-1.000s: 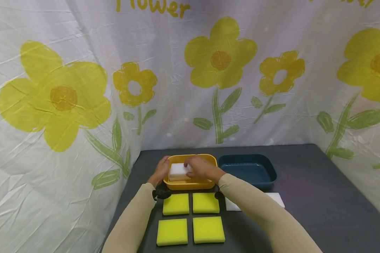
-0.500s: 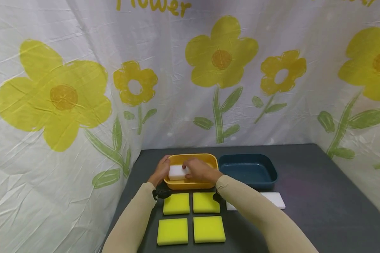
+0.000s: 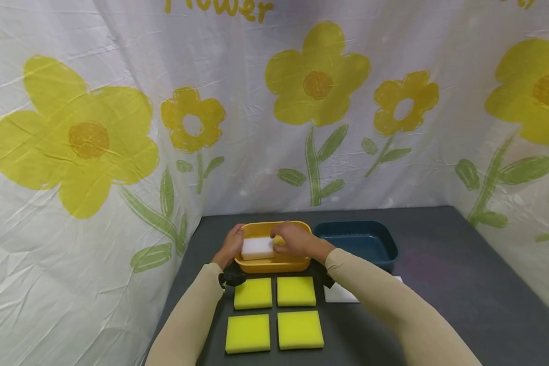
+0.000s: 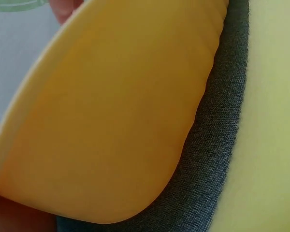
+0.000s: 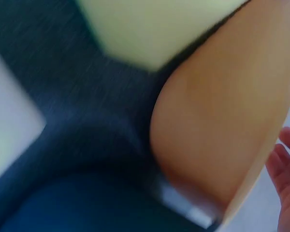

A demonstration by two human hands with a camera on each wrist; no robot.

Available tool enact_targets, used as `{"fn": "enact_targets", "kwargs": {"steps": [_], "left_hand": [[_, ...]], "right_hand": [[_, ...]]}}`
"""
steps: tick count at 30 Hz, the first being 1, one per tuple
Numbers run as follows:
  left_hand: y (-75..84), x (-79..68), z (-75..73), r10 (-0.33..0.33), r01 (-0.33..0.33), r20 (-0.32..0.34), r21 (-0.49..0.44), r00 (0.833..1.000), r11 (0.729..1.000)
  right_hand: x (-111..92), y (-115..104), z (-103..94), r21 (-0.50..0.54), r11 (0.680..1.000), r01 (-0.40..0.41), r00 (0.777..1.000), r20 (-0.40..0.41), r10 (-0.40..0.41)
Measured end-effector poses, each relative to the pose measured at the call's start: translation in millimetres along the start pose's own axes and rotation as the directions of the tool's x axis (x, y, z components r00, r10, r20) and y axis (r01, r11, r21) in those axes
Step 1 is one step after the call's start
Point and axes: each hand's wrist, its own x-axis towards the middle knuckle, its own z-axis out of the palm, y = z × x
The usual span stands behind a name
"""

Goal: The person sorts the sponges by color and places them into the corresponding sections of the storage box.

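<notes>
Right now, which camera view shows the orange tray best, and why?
The head view: it takes in nearly the whole orange tray, with the white block inside. The left wrist view shows only its outer wall and rim close up; the right wrist view, one outer corner.

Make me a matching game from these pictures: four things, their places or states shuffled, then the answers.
1. left hand
2. blue tub
3. four yellow pads
4. orange tub

A. laid in two rows of two
B. just right of the orange tub
C. at the orange tub's left end
D. has a white block inside

Pairs: 1-C; 2-B; 3-A; 4-D
</notes>
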Motion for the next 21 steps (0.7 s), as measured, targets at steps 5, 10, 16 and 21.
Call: {"fn": "enact_targets", "kwargs": {"steps": [5,10,16,21], "left_hand": [[-1.5,1.3,-0.9,0.004,-0.004,0.005,0.011,1.000,1.000],[-0.9,0.9,-1.1,-0.005,0.005,-0.002,0.034,1.000,0.999],[-0.5,0.1,-1.2,0.000,0.000,0.000,0.045,1.000,0.999],[1.0,-0.7,-1.4,0.004,-0.004,0.004,0.046,1.000,0.999]], "right_hand": [[-17,11,-12.3,-0.040,0.999,-0.016,1.000,-0.017,0.015],[-34,23,-24.7,-0.054,0.997,-0.057,0.998,-0.029,0.055],[-57,37,-45.4,-0.070,0.992,-0.103,0.994,-0.045,0.100],[-75,50,-64.0,-0.082,0.990,-0.119,0.992,-0.053,0.115]]}}
